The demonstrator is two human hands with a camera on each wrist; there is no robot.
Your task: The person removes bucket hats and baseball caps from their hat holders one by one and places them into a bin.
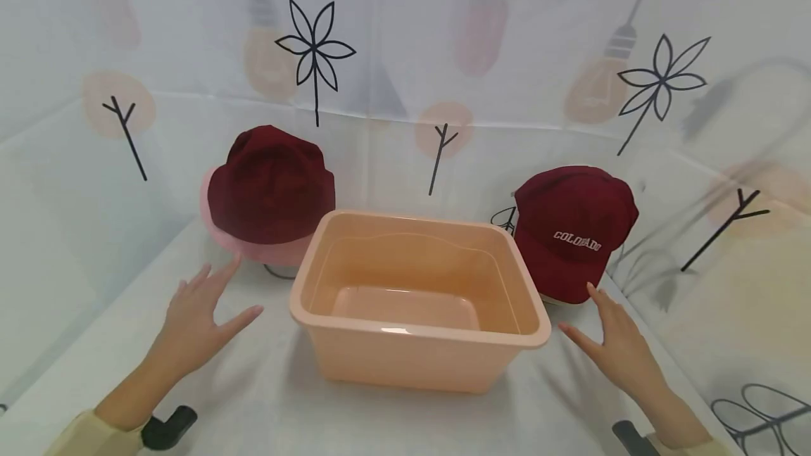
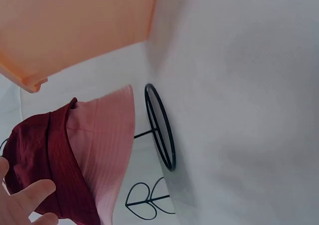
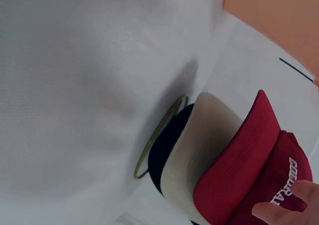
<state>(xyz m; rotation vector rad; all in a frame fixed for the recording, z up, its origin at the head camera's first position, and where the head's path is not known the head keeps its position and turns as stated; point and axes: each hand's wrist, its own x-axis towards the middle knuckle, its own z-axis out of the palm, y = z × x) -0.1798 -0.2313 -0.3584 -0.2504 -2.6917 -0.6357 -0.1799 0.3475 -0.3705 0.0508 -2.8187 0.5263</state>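
Note:
My left hand (image 1: 198,319) is held over the white surface with fingers spread, near a dark red bucket hat (image 1: 272,185). That hat sits on top of a pink bucket hat (image 2: 109,140), and both hang on a black wire stand (image 2: 160,127). On the other side, my right hand (image 1: 621,347) has its fingers extended beside a red baseball cap (image 1: 573,224) lettered COLORADO. Under the red cap, the right wrist view reveals a beige cap (image 3: 199,150) and a dark cap (image 3: 167,147). Neither hand holds anything.
A peach plastic basin (image 1: 418,364) stands between the two hat stacks, with nothing inside it. Behind everything hangs a white cloth (image 1: 393,41) printed with flowers, bulbs and twigs. The right stack has a thin ring base (image 3: 144,160).

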